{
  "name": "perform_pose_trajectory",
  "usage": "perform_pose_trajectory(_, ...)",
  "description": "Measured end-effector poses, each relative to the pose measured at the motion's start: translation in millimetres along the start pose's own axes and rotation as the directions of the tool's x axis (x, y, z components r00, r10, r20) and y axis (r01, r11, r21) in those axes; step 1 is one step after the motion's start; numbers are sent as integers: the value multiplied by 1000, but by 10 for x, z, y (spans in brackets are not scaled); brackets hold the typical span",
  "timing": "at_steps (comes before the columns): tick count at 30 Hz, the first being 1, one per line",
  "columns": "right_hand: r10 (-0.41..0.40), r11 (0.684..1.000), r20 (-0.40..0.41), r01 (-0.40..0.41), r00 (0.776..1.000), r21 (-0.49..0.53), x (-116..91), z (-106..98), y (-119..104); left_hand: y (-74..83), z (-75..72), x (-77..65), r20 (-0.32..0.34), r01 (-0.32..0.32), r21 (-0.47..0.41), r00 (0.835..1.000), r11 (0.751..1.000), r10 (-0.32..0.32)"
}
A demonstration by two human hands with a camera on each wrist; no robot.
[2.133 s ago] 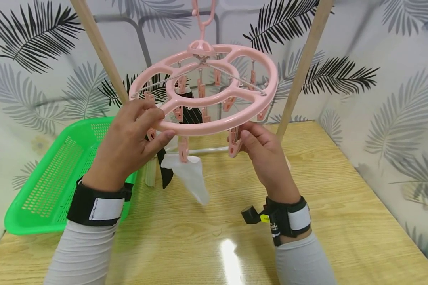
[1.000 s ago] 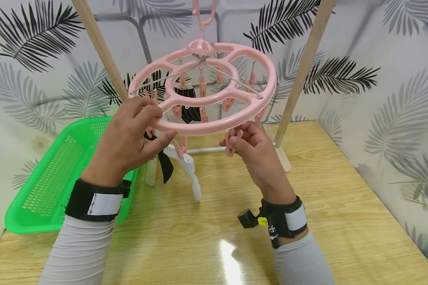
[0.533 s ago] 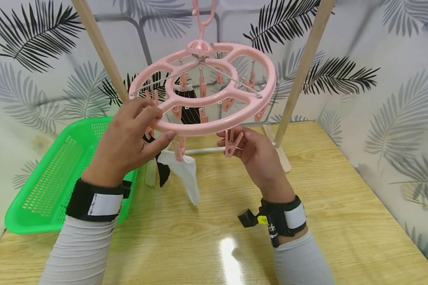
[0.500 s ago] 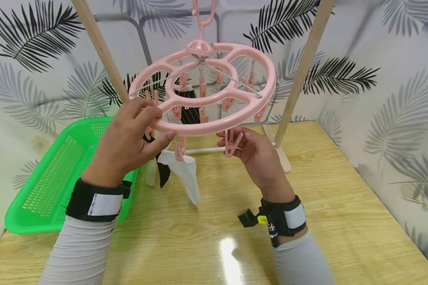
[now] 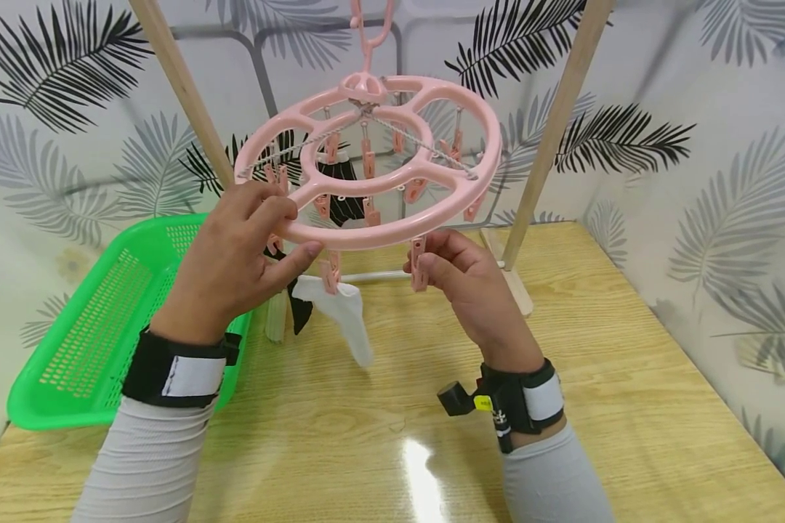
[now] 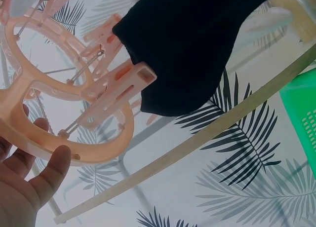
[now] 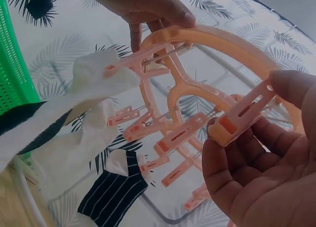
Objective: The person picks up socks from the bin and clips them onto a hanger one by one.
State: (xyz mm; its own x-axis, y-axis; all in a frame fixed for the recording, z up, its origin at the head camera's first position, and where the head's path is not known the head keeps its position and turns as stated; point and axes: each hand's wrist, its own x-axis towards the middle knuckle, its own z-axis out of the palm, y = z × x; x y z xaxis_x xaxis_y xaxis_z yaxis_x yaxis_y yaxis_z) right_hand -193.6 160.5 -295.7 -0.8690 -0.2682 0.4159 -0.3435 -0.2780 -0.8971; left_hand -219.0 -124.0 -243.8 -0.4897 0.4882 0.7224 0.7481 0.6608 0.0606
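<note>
A pink round clip hanger [image 5: 379, 236] hangs by its hook, tilted towards me. My left hand [image 5: 232, 243] grips its near left rim, thumb beneath. On the near right, my right hand [image 5: 474, 283] pinches a pink clothespin [image 5: 419, 265] between thumb and fingers; the right wrist view shows no cloth in that clothespin [image 7: 247, 108]. A white sock [image 5: 340, 312] dangles from the neighbouring clip. Beside it hangs a black sock [image 5: 301, 309], partly hidden by my left hand and seen large in the left wrist view. Farther back hangs a black sock with white stripes [image 5: 345, 200].
A green perforated basket [image 5: 105, 319] stands on the wooden table [image 5: 562, 407] at the left. Wooden poles rise on both sides of the hanger, the right pole [image 5: 556, 138] standing on a wooden foot [image 5: 517, 290]. Leaf-patterned cloth covers the wall behind.
My right thumb has come back onto the clothespin, which turned edge-on; half a second ago the fingers lay loosely behind it. The hanger shifted slightly and the white sock swung. The left hand keeps its grip.
</note>
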Motion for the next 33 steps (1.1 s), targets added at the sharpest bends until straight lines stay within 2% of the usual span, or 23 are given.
perform_pose_trajectory(6, -61, 994, 24, 63, 998, -86, -20, 0, -11, 15, 31, -11, -33, 5, 18, 999, 1000, -4)
perform_pose_trajectory(13, -108, 988, -5, 106, 994, -116, -10, 17, 6, 14, 73, -34, -60, 3, 2, 998, 1000, -3)
perform_pose_trajectory(16, -106, 986, -14, 103, 994, -129, -4, 20, 17, -16, 88, -62, -103, 7, 1, 995, 1000, -7)
perform_pose_trajectory(19, -99, 985, -21, 95, 995, -143, 4, 18, 27, -77, 101, -110, -179, 52, 8, 983, 999, -50)
perform_pose_trajectory(22, -82, 983, -34, 76, 996, -164, 12, 15, 32, -203, 124, -189, -270, 146, -34, 951, 989, -149)
perform_pose_trajectory(24, -71, 981, -42, 63, 997, -182, 17, 11, 36, -330, 144, -275, -303, 209, -67, 928, 976, -219)
perform_pose_trajectory(25, -68, 980, -45, 59, 997, -189, 20, 9, 38, -401, 153, -322, -308, 245, -90, 915, 965, -261)
perform_pose_trajectory(27, -67, 978, -51, 56, 996, -199, 26, 4, 41, -554, 164, -426, -278, 322, -110, 898, 940, -340)
perform_pose_trajectory(29, -69, 978, -58, 55, 996, -203, 30, -2, 43, -693, 158, -534, -196, 421, -105, 879, 901, -434)
perform_pose_trajectory(30, -65, 978, -61, 52, 996, -202, 29, -2, 42, -753, 145, -587, -130, 482, -96, 861, 871, -491)
perform_pose_trajectory(32, -46, 978, -66, 31, 997, -207, 20, 0, 39, -869, 101, -689, 49, 597, -38, 802, 801, -595)
perform_pose_trajectory(33, -34, 977, -69, 18, 997, -211, 14, 2, 37, -918, 76, -732, 146, 643, 6, 757, 766, -637)
